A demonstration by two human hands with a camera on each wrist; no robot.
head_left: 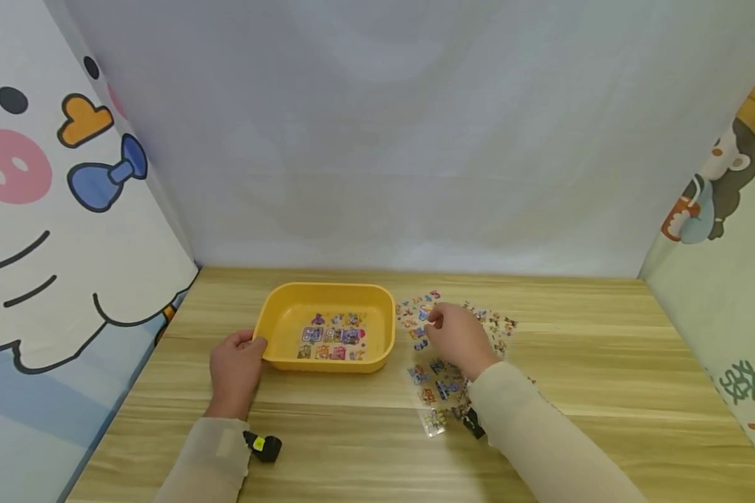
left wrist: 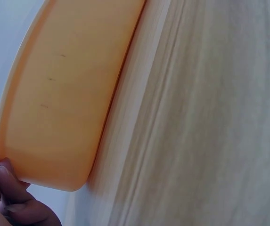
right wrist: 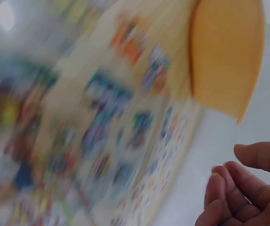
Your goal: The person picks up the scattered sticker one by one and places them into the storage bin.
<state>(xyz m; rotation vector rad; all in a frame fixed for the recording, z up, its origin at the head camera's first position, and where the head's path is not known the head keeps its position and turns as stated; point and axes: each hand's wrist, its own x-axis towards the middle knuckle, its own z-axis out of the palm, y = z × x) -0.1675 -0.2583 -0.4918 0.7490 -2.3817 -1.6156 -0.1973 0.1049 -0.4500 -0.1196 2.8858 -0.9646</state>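
A yellow tray (head_left: 327,365) sits near the back edge of the desk (head_left: 604,363), left of centre, its near-left rim pinched by the left hand (head_left: 234,367). The right hand (head_left: 461,340) hovers over sticker sheets (head_left: 440,389); the right wrist view shows its thumb and curled fingers (right wrist: 241,181) apart. Only the head view shows stickers (head_left: 333,335) inside the tray.

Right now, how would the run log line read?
left hand: grips yellow tray at left end | right hand: above sticker sheets, nothing visibly held | inside tray: stickers
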